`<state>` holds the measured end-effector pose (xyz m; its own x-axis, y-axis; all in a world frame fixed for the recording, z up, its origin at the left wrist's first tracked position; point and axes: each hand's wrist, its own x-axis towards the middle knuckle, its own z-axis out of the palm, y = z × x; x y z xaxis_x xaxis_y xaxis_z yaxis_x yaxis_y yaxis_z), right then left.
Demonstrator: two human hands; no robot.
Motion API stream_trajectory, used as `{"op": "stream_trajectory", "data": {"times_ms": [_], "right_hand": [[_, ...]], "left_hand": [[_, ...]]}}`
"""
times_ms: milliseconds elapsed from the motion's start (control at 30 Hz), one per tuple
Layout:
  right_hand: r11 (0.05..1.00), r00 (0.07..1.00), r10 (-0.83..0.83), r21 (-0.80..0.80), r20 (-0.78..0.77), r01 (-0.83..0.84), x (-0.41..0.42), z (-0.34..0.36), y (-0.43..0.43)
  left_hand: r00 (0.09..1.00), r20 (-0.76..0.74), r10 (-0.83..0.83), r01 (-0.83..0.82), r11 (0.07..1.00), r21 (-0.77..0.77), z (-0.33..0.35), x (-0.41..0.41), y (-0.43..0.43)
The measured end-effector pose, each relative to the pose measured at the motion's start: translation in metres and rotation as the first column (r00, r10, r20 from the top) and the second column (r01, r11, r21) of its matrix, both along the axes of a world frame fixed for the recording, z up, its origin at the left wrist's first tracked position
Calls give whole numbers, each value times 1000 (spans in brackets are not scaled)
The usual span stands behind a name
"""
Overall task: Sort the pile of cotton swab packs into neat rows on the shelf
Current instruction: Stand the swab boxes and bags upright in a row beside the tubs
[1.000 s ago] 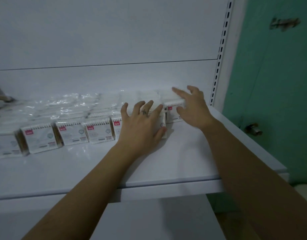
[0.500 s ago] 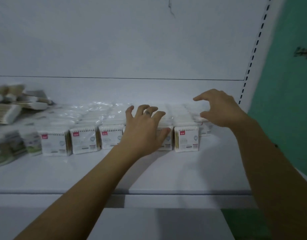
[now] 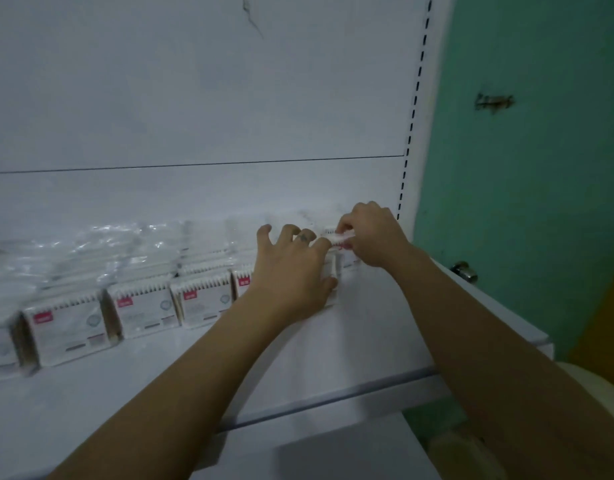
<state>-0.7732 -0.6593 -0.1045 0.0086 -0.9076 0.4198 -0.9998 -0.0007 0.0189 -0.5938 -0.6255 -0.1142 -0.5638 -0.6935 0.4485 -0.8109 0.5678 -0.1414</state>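
A row of white cotton swab packs [image 3: 144, 308] with red labels stands along the white shelf [image 3: 333, 355], with more clear-wrapped packs [image 3: 132, 247] behind them. My left hand [image 3: 291, 271] lies with fingers spread over the front of the packs at the row's right end. My right hand [image 3: 373, 237] pinches the top edge of the end pack [image 3: 338, 239] near the shelf's right upright. Most of that pack is hidden by my hands.
The slotted shelf upright [image 3: 414, 109] rises just right of my right hand. A green wall [image 3: 527, 168] with a metal knob [image 3: 464, 270] lies beyond it. The shelf's front edge [image 3: 333, 403] runs below my forearms.
My right hand has come down from hovering above the row and now pinches the end pack. My left hand stays on the packs. The camera view has shifted.
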Motion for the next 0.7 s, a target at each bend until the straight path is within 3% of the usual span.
{"op": "stream_trajectory", "data": {"times_ms": [167, 367, 700], "right_hand": [[996, 994, 65, 60, 89, -70, -11, 5, -9], [987, 982, 154, -64, 110, -148, -13, -9, -23], [983, 975, 167, -101, 146, -153, -24, -16, -29]], "left_hand": [[999, 14, 39, -39, 999, -22, -1, -7, -1], [995, 13, 97, -97, 995, -3, -3, -10, 2], [991, 49, 126, -126, 992, -5, 0, -14, 3]]}}
